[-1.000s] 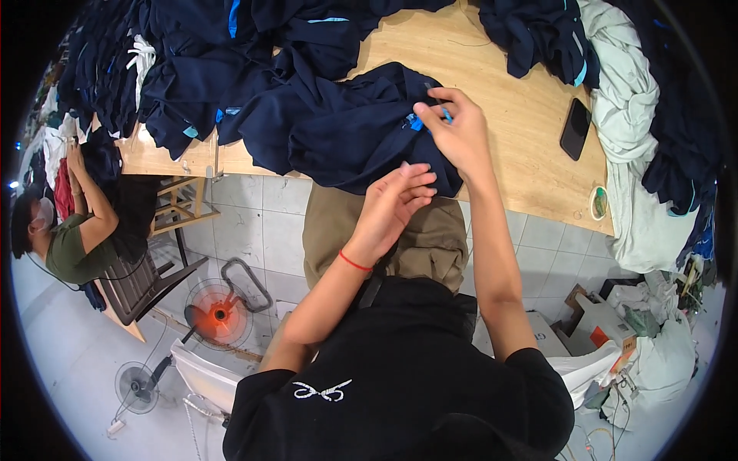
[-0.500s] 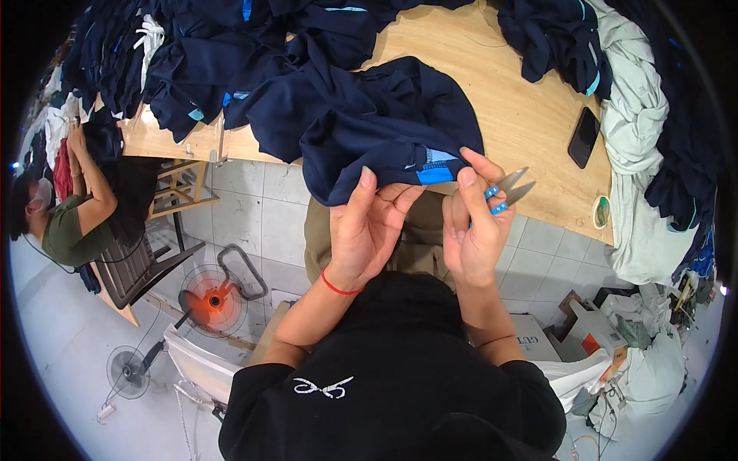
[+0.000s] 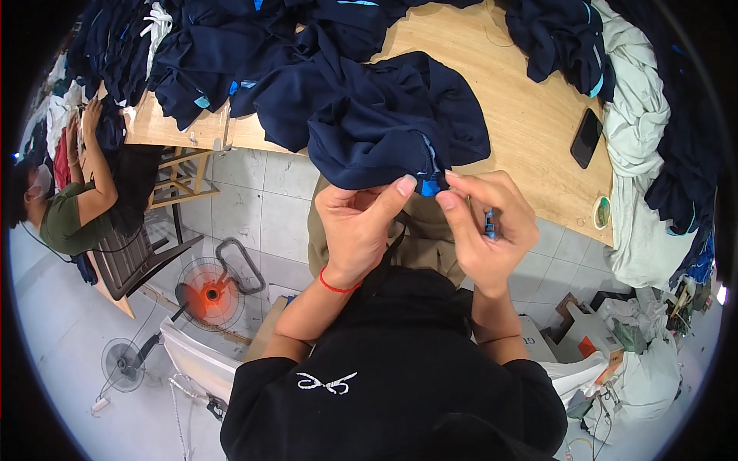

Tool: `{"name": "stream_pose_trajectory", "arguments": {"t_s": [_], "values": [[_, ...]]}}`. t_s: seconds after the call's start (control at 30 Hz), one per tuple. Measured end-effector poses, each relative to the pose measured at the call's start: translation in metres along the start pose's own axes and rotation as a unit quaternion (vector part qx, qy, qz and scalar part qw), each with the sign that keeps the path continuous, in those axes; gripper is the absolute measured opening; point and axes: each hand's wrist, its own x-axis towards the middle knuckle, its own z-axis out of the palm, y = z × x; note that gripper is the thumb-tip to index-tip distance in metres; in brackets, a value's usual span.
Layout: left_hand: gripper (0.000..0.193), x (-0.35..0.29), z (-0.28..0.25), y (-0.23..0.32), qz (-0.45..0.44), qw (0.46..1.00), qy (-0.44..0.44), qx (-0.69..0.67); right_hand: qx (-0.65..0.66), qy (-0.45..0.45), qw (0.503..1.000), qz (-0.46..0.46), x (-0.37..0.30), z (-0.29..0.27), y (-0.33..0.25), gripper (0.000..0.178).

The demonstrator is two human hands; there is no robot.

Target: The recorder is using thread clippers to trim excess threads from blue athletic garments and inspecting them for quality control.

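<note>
A navy blue garment (image 3: pixel 369 146) is bunched at the near edge of the table, its near end hanging over the edge. My left hand (image 3: pixel 357 230) pinches that end between thumb and fingers, beside a bright blue patch (image 3: pixel 430 187). On the other side of the patch, thumb and forefinger of my right hand (image 3: pixel 496 230) pinch the cloth. Tucked within the right hand's curled fingers are small thread snips, whose blue handle (image 3: pixel 490 223) shows; their blades are hidden from view. The patch looks folded between the two hands.
More navy garments (image 3: pixel 207 61) pile along the table's far left. A black phone (image 3: pixel 586 138) and a round roll (image 3: pixel 602 212) lie on the right of the wooden table (image 3: pixel 530 146), next to pale cloth (image 3: pixel 634 115). A person (image 3: pixel 77 207) works at left, near a fan (image 3: pixel 211 294).
My right hand has turned, so the snips' blades no longer show. Both hands have drawn closer together at the blue patch, and the garment's end has folded inward.
</note>
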Motion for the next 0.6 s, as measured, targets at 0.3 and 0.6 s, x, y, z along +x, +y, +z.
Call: {"name": "stream_pose_trajectory", "arguments": {"t_s": [0.3, 0.6], "values": [[0.023, 0.003, -0.005, 0.006, -0.012, 0.990, -0.032, 0.140, -0.001, -0.054, 0.996, -0.073, 0.004, 0.014, 0.025, 0.019], [0.026, 0.007, -0.008, 0.009, -0.081, 0.997, -0.012, 0.008, 0.109, -0.012, 0.992, 0.067, 0.007, -0.006, 0.024, 0.005]]}}
